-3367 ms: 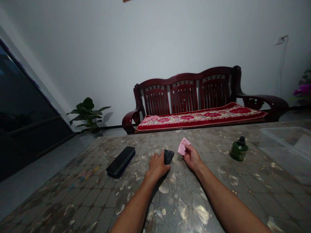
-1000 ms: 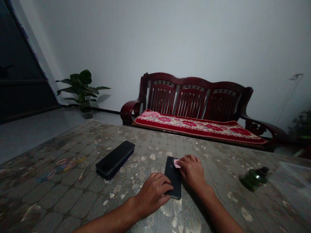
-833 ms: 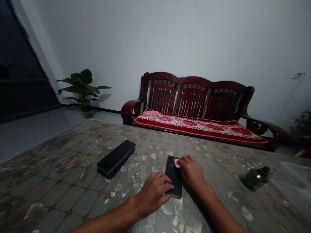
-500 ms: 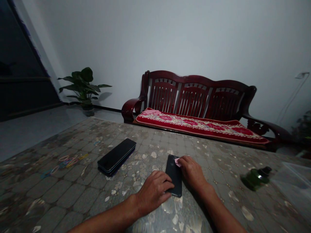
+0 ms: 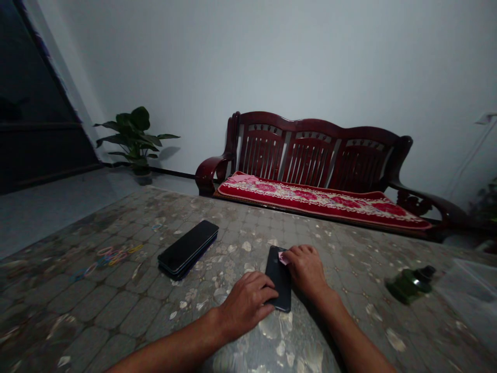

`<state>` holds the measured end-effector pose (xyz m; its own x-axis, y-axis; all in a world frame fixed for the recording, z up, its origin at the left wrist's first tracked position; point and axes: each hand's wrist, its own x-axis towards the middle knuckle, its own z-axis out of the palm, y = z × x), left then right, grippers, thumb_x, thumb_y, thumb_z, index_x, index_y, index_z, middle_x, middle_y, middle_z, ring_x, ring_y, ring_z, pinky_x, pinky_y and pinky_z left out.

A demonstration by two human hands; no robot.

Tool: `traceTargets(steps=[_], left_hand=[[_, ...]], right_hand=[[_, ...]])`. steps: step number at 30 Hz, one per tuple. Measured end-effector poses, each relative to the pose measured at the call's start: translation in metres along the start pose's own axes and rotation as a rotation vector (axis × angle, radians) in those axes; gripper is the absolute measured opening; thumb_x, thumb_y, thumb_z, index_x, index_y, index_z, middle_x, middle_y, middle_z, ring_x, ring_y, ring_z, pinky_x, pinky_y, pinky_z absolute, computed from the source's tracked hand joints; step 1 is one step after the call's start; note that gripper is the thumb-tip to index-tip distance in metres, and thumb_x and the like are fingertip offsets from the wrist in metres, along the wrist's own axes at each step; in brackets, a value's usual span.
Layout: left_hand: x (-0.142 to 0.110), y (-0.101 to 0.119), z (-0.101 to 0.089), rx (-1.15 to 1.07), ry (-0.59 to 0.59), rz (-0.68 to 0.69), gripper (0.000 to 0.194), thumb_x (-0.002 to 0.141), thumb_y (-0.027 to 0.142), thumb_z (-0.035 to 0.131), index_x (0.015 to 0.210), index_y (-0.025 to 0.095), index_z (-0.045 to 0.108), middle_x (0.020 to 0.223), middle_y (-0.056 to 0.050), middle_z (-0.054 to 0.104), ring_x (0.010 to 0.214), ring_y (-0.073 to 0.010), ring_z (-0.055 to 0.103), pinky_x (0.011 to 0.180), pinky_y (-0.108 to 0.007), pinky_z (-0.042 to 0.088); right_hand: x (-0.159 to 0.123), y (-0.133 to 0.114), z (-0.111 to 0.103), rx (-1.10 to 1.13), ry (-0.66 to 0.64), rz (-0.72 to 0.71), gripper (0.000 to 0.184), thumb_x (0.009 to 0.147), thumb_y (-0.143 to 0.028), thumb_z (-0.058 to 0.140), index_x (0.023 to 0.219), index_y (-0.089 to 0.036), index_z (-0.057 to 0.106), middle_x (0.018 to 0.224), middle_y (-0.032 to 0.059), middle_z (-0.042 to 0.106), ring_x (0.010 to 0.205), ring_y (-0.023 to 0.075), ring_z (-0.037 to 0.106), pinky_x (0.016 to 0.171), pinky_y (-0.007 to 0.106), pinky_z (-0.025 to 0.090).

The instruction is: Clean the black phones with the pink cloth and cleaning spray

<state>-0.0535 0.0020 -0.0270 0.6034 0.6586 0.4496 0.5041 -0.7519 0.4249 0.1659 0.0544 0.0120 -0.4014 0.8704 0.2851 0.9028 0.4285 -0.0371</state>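
A dark smartphone (image 5: 282, 291) lies flat on the patterned tabletop in front of me. My left hand (image 5: 248, 303) holds it steady, fingers and thumb on its lower left side. A small pink piece of cloth or paper (image 5: 283, 258) is pinched in the fingers of my right hand (image 5: 308, 267) and pressed on the phone's upper part. Most of the pink piece is hidden by those fingers. To the left rests a stack of phones (image 5: 189, 247), its top one screen up.
Coloured rubber bands (image 5: 112, 256) are scattered on the table (image 5: 128, 305) at left. At right are a green bottle with a black cap (image 5: 409, 285) and a clear plastic box (image 5: 466, 295). Behind stand a wooden bench (image 5: 306, 155) and a potted plant (image 5: 135, 140).
The pink piece and my right fingers have shifted very slightly on the phone. My left hand keeps its place, and the view has moved a little.
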Motion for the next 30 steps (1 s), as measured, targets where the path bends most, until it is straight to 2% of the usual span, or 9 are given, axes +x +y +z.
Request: traceTargets(steps=[7,14,20,26,30], left_hand=[[0.000,-0.001,0.002,0.014,0.009,0.004,0.027,0.081,0.019,0.080,0.107,0.023,0.072,0.107,-0.002,0.071,0.102,-0.0227,0.065,0.092,-0.038,0.049],[0.001,0.001,-0.002,0.005,-0.023,0.004,0.024,0.086,0.021,0.075,0.110,0.022,0.072,0.111,-0.004,0.070,0.106,-0.0224,0.064,0.096,-0.038,0.050],[0.001,0.001,-0.002,-0.014,-0.029,0.005,0.023,0.087,0.021,0.075,0.110,0.021,0.072,0.110,-0.004,0.070,0.107,-0.0226,0.063,0.098,-0.037,0.051],[0.000,0.001,-0.001,-0.027,-0.031,0.005,0.021,0.088,0.020,0.075,0.109,0.020,0.072,0.110,-0.005,0.070,0.107,-0.0218,0.062,0.098,-0.035,0.051],[0.000,0.002,-0.002,-0.026,-0.032,0.004,0.020,0.090,0.021,0.072,0.110,0.021,0.072,0.110,-0.005,0.069,0.107,-0.0217,0.062,0.098,-0.035,0.051]], right_hand=[[-0.002,-0.003,0.002,0.030,-0.019,-0.081,0.020,0.093,-0.014,0.058,0.100,-0.025,0.073,0.094,0.0037,0.069,0.091,0.0205,0.052,0.076,0.033,0.028],[0.007,0.003,0.010,-0.040,0.020,0.020,0.021,0.096,-0.013,0.054,0.100,-0.021,0.073,0.098,0.0067,0.068,0.091,0.0209,0.054,0.077,0.033,0.029],[0.007,-0.001,0.007,-0.018,-0.007,-0.077,0.022,0.097,-0.013,0.053,0.101,-0.023,0.072,0.095,0.0051,0.068,0.091,0.0208,0.056,0.078,0.033,0.029],[0.013,-0.002,0.005,-0.075,-0.014,0.007,0.020,0.098,-0.014,0.054,0.101,-0.022,0.073,0.099,0.0069,0.069,0.092,0.0223,0.056,0.078,0.034,0.029],[0.012,-0.005,0.004,-0.042,-0.018,-0.076,0.020,0.097,-0.015,0.056,0.101,-0.024,0.073,0.096,0.0046,0.069,0.091,0.0215,0.056,0.078,0.034,0.029]])
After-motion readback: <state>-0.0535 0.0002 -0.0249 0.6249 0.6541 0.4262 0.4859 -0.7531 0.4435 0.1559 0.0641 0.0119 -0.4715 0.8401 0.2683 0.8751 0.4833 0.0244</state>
